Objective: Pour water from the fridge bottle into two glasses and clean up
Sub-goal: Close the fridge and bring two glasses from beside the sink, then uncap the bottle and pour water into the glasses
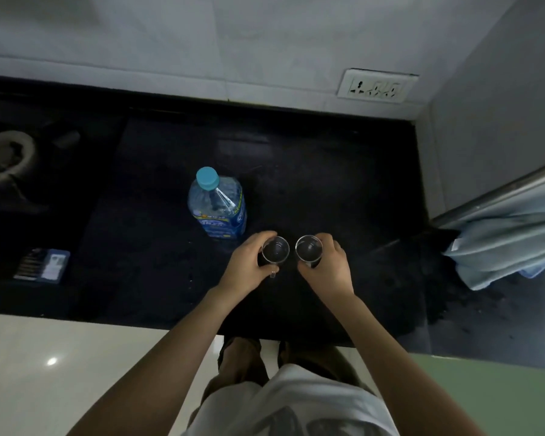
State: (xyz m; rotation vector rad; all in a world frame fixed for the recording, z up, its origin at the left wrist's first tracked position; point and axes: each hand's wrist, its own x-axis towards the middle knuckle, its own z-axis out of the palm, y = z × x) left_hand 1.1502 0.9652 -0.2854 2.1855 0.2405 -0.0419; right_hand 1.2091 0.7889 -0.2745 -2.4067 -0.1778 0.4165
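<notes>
Head view: bottle [217,204] stands upright on the dark counter [328,190], blue cap [207,178] on, just behind and to the left of the two glasses. Looks nearly full, so judge it heavy and sloshy; thin clear plastic will flex under a squeeze and may be slick if it is cold. Take it around the labelled body, not the neck, and steady it while you twist the cap

Left glass [275,248] and right glass [309,247] sit side by side, close but not touching, near the counter's front edge. Both clear, thin-walled, easy to tip or chip; whether they hold water you cannot tell from above

Your left hand [244,262] has fingers curled around the left glass wall, thumb on the near side. Your right hand [328,265] wraps the right glass likewise, fingers on the far rim side. Whether either glass is lifted off the counter is unclear

Outward: pale blue cloth [504,247] hangs at the right from a rail, a small card or packet [43,265] lies far left, wall socket [376,87] above the counter
</notes>
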